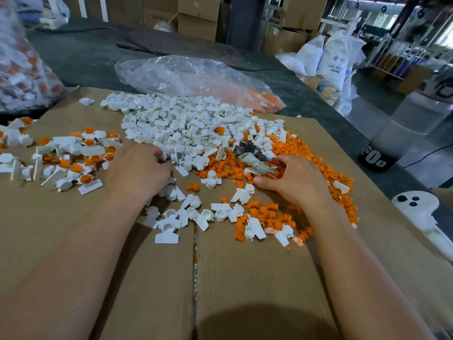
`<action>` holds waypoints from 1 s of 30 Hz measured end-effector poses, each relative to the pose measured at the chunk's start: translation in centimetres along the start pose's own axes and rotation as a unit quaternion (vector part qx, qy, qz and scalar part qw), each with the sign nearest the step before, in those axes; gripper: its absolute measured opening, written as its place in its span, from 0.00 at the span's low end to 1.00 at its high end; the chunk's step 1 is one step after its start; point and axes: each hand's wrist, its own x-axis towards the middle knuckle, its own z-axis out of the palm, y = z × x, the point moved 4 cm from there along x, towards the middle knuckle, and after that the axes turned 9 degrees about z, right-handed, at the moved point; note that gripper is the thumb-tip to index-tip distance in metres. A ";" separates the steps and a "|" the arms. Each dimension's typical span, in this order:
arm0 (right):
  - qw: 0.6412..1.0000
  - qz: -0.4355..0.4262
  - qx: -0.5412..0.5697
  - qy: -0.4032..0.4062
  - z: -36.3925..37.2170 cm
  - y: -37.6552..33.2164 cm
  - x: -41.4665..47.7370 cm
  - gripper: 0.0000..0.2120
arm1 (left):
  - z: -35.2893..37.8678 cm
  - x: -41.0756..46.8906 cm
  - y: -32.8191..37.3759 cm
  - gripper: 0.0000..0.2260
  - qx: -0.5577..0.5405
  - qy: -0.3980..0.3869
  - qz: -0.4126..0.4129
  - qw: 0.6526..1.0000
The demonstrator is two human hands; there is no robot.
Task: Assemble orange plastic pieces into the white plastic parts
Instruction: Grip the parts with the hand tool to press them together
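- Two hands work mid-frame in the head view: the right hand (pixel 291 180) grips red-handled pliers (pixel 255 158) over the orange pieces (pixel 297 149) at centre right, and the left hand (pixel 139 168) reaches into the white parts (pixel 186 119) heaped at upper centre.
- Likely risk: the pliers sweep loose pieces off the cardboard (pixel 98 253), or an insert seats crooked.
- Left fingertips are buried in the pile, so its grip cannot be told.
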 end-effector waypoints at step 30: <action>0.976 -0.216 0.030 0.011 0.6 -4.8 -2.9 0.11 | 0.0 -2.9 4.5 0.11 -0.376 -0.020 0.088 0.922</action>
